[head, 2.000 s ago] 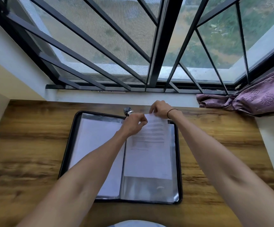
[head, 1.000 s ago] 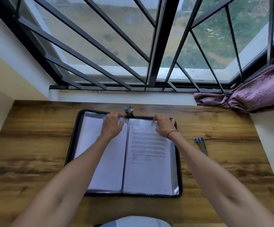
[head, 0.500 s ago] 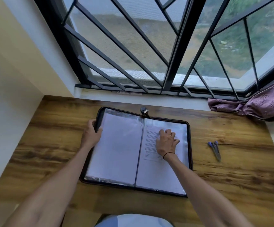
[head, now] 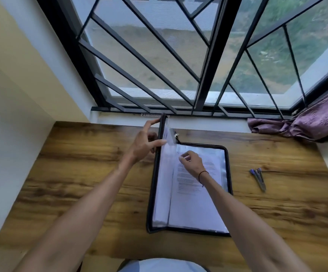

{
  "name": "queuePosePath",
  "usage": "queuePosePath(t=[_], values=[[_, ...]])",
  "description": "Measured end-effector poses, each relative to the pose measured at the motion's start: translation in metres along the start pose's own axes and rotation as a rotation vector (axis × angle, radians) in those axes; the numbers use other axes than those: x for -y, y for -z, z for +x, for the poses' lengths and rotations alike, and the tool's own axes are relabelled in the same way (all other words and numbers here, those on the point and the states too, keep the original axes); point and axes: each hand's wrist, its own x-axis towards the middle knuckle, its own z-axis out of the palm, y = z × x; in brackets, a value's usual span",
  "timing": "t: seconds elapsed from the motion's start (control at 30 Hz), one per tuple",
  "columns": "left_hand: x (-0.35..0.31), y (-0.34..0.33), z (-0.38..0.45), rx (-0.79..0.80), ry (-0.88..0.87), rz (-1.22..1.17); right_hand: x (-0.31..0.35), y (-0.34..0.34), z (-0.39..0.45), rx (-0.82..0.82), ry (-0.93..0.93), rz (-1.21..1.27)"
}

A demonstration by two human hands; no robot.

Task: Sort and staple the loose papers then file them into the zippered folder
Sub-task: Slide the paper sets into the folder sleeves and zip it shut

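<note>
Biggest thing here is the brown wood-grain desk (head: 84,173), and sitting on it right under both hands is the black zippered folder with clear plastic sleeves (head: 226,173), half closed. The left hand (head: 143,146) has its fingers spread fairly wide, thumb and fingertips gripping the outer edge of the folder's left cover, which stands nearly upright. Just right of that hand, the white printed papers (head: 190,203) lie flat inside the folder's right half, tucked in a sleeve as far as I can tell. The right hand (head: 191,161) hovers over the top of that page with fingers curled in; it looks like it's pinching the corner of a sheet or sleeve, but honestly I cannot tell for sure. Well off to the right of that hand is the small blue and silver stapler (head: 258,178), lying on its own. So my read: sorting, stapling and filing look basically done, and what's left is 2 things, folding the cover over and zipping it. No loose sheets visible on the desk.
</note>
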Motion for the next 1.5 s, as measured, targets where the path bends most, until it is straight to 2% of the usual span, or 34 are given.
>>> queuePosePath(t=[0.13, 0.3, 0.47, 0.6, 0.67, 0.8, 0.87, 1.07, 1.23, 1.3, 1.4, 1.5], values=[[-0.007, -0.046, 0.018, 0.043, -0.091, 0.026, 0.019, 0.030, -0.013, 0.150, -0.028, 0.366], [-0.012, -0.098, 0.041, 0.055, -0.114, 0.183, 0.019, 0.070, -0.021, 0.365, -0.051, 0.572], [0.000, -0.144, 0.050, 0.134, -0.038, 0.353, 0.005, 0.111, -0.033, 0.390, -0.195, 0.860], [0.032, -0.164, 0.053, 0.180, 0.053, 0.441, -0.031, 0.145, -0.027, 0.335, -0.177, 1.051], [0.048, -0.171, 0.053, 0.189, 0.068, 0.481, -0.049, 0.149, -0.020, 0.281, -0.140, 0.931], [0.068, -0.176, 0.061, 0.129, 0.110, 0.530, -0.081, 0.144, 0.002, -0.062, -0.133, 0.587], [0.074, -0.174, 0.069, 0.081, 0.156, 0.560, -0.091, 0.142, 0.012, -0.127, -0.170, 0.470], [0.092, -0.157, 0.095, -0.142, 0.361, 0.523, -0.096, 0.142, 0.024, -0.169, -0.287, 0.175], [0.101, -0.146, 0.111, -0.136, 0.491, 0.365, -0.084, 0.137, 0.041, -0.170, -0.351, -0.233], [0.105, -0.142, 0.119, -0.193, 0.541, 0.272, -0.072, 0.136, 0.045, -0.157, -0.397, -0.398], [0.108, -0.135, 0.132, -0.260, 0.611, 0.122, -0.061, 0.139, 0.052, -0.154, -0.369, -0.581], [0.123, -0.128, 0.144, -0.302, 0.660, -0.015, -0.055, 0.137, 0.064, -0.104, -0.296, -0.640]])
